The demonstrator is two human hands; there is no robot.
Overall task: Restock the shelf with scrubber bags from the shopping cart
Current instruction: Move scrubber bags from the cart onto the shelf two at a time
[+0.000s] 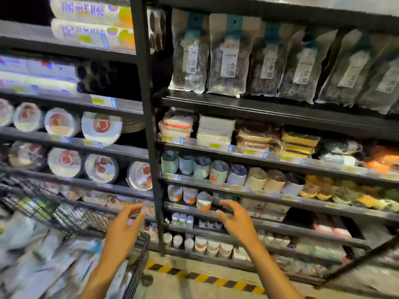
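Several clear scrubber bags [226, 59] with teal headers and white labels stand in a row on the upper shelf [269, 108] at the right. The black wire shopping cart [71, 214] is at the lower left, holding blurred packets [43, 255] that I cannot identify. My left hand [127, 221] hovers over the cart's right corner, fingers relaxed and holding nothing. My right hand [235, 219] is raised in front of the lower shelves, fingers spread and loosely bent, also holding nothing. Both hands are well below the scrubber bags.
A black upright post [149, 126] splits the shelving. Left bays hold cling film boxes [90, 24] and round plate packs [101, 128]. Right bays hold sponges [298, 143], cloths and paper cups [218, 171]. Yellow-black tape [205, 277] marks the floor.
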